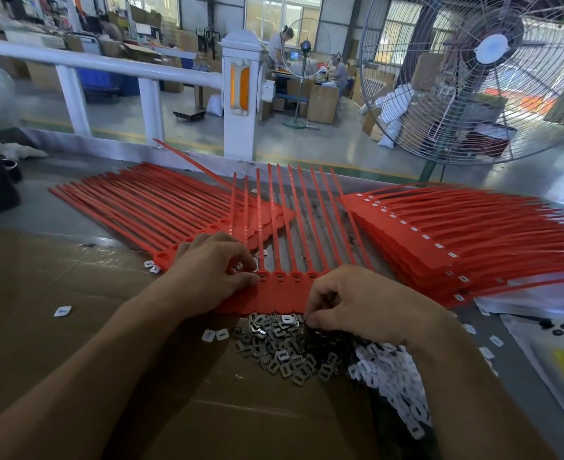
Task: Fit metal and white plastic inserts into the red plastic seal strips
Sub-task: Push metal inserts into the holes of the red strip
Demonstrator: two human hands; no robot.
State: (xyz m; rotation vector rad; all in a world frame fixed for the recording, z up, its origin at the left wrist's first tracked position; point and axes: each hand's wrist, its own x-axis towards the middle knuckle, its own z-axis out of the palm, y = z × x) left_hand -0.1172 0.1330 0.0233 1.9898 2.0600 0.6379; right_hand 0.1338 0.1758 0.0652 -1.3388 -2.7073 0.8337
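A joined row of red seal strips lies in front of me, tails pointing away. My left hand rests on its left end, thumb and forefinger pinched at the leftmost socket. My right hand hovers with curled fingers over a pile of metal inserts, fingertips picking at the pile's top edge; what they hold is hidden. A heap of white plastic inserts lies under my right wrist.
Stacks of red strips lie fanned at the left and right. Loose white inserts dot the brown cardboard surface. A large standing fan and a white railing stand beyond the table.
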